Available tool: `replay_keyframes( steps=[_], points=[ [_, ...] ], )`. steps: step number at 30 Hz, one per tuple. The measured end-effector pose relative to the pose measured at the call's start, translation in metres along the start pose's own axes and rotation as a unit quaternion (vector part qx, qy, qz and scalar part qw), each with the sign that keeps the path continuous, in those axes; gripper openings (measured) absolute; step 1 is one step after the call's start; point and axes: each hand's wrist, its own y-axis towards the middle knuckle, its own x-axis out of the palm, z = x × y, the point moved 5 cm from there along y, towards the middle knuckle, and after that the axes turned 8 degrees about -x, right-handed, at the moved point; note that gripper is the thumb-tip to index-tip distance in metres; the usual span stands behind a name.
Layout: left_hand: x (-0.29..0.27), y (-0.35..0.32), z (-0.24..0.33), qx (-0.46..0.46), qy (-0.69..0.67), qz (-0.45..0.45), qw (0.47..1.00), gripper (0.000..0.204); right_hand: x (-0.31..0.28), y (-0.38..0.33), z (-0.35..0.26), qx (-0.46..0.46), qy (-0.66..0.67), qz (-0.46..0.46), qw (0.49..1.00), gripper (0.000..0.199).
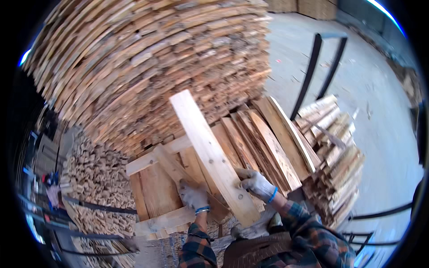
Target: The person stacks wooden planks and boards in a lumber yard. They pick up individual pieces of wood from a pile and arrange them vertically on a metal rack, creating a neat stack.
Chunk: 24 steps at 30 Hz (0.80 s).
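Note:
My right hand (258, 184), in a pale work glove with a blue cuff, is closed on the edge of a long pale plank (203, 138) dotted with dark knots. The plank slants from far left to near right, raised over the boards below. My left hand (194, 196), gloved alike, is closed round a narrower brownish board (170, 165). Part of that board passes behind the pale plank. Beneath both lies a layer of wide boards (154, 190) with pale crosspieces (167, 221) along its near and far sides. The undersides of both grips are hidden.
A tall stack of rough boards (178, 58) rises at the back. Several loose boards (272, 147) lean to the right, beside a pile of offcuts (337, 156) and a black metal upright frame (308, 76). Small wood pieces (96, 174) are heaped at the left.

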Motion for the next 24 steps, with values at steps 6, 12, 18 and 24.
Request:
replay_keyframes(
  steps=[6,12,18,24],
  points=[
    [0.008,0.005,-0.002,-0.026,-0.013,0.006,1.000,0.095,-0.080,-0.036,-0.044,-0.074,-0.121,0.127,0.982,0.060],
    [0.018,0.014,-0.012,0.021,-0.036,0.013,0.999,0.089,-0.227,-0.143,-0.060,-0.110,-0.110,0.317,0.936,0.058],
    [0.028,0.043,-0.053,-0.043,-0.122,-0.052,0.990,0.091,-0.436,-0.157,-0.042,-0.120,-0.059,0.475,0.870,0.053],
    [0.001,0.016,0.017,-0.026,-0.132,-0.059,0.989,0.078,-0.635,-0.118,-0.006,0.182,-0.467,0.453,0.738,0.043]
  ],
)
